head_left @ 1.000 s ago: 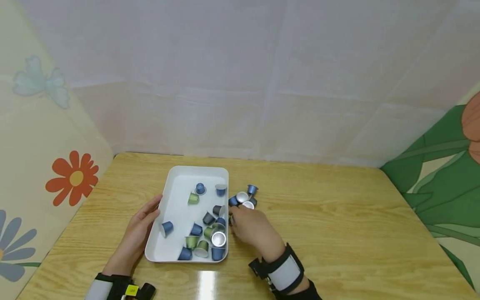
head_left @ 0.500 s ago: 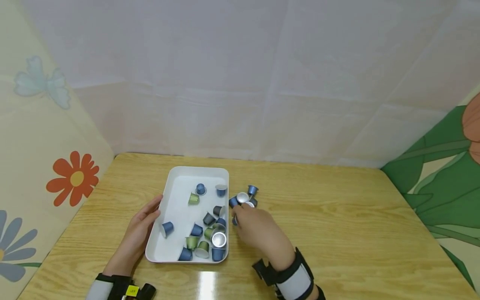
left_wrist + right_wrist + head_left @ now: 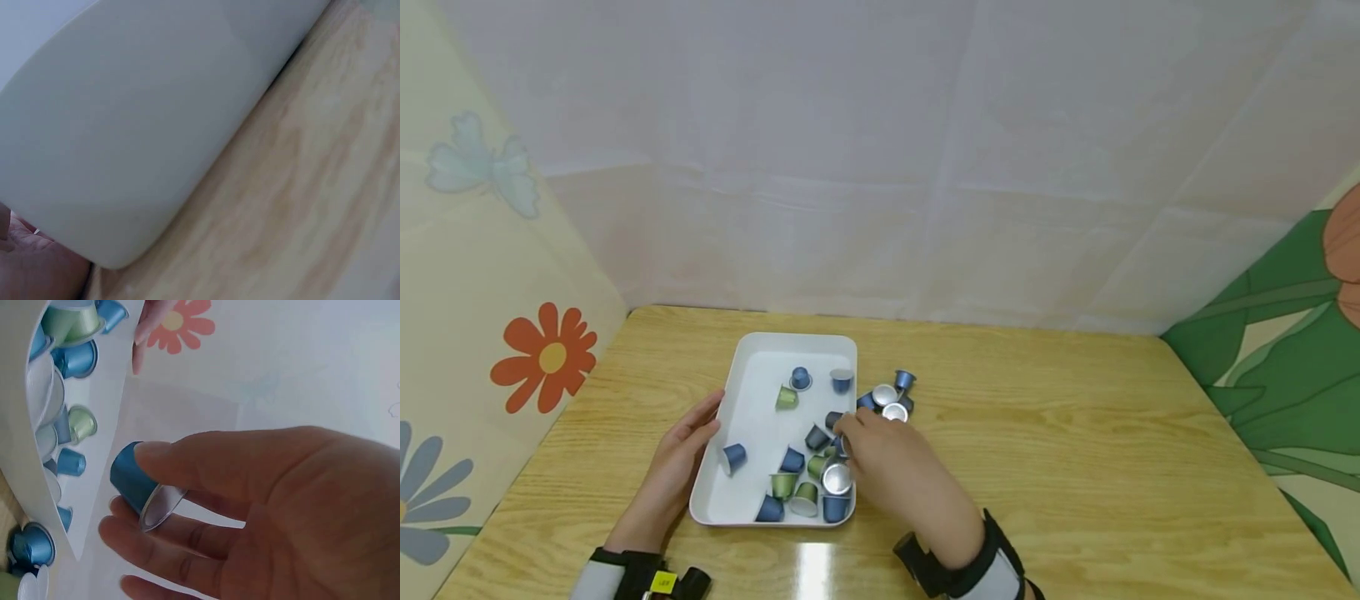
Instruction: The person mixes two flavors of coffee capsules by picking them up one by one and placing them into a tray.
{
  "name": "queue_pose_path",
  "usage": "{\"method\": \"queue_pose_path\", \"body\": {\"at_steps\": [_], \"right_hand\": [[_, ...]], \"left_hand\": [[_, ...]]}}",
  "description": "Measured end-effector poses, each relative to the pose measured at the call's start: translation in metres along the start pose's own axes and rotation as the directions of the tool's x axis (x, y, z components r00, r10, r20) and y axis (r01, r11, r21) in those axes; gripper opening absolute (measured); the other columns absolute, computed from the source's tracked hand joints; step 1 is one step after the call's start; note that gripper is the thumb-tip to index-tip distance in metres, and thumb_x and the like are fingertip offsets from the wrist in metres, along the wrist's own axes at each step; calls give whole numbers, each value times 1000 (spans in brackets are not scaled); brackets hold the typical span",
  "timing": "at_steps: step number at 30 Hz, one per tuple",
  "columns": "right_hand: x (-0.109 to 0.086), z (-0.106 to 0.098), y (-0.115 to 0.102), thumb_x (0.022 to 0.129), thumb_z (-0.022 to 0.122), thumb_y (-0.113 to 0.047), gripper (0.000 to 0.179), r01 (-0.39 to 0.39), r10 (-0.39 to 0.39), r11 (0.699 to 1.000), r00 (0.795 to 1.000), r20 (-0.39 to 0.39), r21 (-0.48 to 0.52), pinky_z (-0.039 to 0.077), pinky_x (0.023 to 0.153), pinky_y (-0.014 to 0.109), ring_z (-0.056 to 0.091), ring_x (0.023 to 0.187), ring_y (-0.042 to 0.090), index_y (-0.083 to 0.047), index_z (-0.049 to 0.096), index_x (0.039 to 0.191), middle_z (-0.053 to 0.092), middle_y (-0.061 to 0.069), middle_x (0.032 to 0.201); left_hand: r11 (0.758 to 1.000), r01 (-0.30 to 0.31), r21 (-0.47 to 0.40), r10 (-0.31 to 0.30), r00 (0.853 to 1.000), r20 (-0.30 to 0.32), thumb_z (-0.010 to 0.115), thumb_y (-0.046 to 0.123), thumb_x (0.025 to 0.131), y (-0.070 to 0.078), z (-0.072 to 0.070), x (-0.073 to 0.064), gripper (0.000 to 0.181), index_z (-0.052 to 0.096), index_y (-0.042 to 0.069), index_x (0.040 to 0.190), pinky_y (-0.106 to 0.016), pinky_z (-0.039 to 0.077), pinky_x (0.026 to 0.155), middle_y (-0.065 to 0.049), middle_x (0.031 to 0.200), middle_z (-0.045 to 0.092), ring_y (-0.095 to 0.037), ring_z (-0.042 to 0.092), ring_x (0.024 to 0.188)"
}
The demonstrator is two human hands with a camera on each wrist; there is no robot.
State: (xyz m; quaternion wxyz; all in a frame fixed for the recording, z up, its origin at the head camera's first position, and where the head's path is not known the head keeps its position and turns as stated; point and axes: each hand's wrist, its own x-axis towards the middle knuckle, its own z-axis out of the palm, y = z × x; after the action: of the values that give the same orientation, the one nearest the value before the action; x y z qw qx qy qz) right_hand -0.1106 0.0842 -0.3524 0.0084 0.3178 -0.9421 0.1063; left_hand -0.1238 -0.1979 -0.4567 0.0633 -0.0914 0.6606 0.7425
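Observation:
In the head view, a white tray (image 3: 752, 358) holds blue, green and dark grey coffee capsules, most of them gathered at its near right. My left hand (image 3: 677, 458) rests against the tray's left side with its fingers fairly straight. My right hand (image 3: 895, 467) is over the tray's right rim. Between thumb and fingers it pinches a blue coffee capsule (image 3: 134, 478), whose silvery lid shows in the right wrist view. From above, that capsule is mostly hidden by the hand. The left wrist view is filled by the tray's outer wall (image 3: 137, 137), with part of the left hand at lower left.
Just right of the tray, several loose capsules (image 3: 884, 395) lie in a small cluster on the wooden table (image 3: 1075, 442). A pale cloth backdrop (image 3: 880, 167) hangs behind the table, with printed panels at both sides.
My right hand has lifted a capsule from the table beside the tray and moved left and up over the rim. The left hand and the tray stay in place.

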Motion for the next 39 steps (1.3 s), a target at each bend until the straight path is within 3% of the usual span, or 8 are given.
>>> {"method": "queue_pose_path", "body": {"at_steps": [5,12,22,39], "right_hand": [[3,7,-12,86,77,-18,33,79,-78,995,997,23,-53,53,71,27,61,83,13,-8,68,116,65,2,100],[5,19,-28,87,77,-27,33,135,-129,987,989,67,-92,52,75,26,62,87,10,-11,69,115,65,-2,99],[6,33,-43,90,74,-34,34,180,-172,981,979,112,-67,51,78,26,61,88,9,-13,68,117,65,-4,97],[6,50,-47,86,77,-27,25,280,-289,945,957,-35,-168,47,69,20,57,82,8,-16,69,107,61,-5,92]], "left_hand": [[1000,-1,5,1,1000,-1,45,16,106,0,0,0,54,28,8,156,-26,28,114,-5,162,23,-22,22,147],[1000,-8,15,8,1000,2,46,17,105,0,0,1,54,29,7,156,-24,30,112,-5,162,24,-22,22,147],[1000,1,20,-2,1000,5,43,14,106,1,1,2,53,29,9,156,-30,25,116,-4,162,23,-21,22,147],[1000,8,19,-9,1000,4,46,20,106,0,0,1,54,29,10,156,-23,31,112,-5,162,23,-22,23,147]]}}
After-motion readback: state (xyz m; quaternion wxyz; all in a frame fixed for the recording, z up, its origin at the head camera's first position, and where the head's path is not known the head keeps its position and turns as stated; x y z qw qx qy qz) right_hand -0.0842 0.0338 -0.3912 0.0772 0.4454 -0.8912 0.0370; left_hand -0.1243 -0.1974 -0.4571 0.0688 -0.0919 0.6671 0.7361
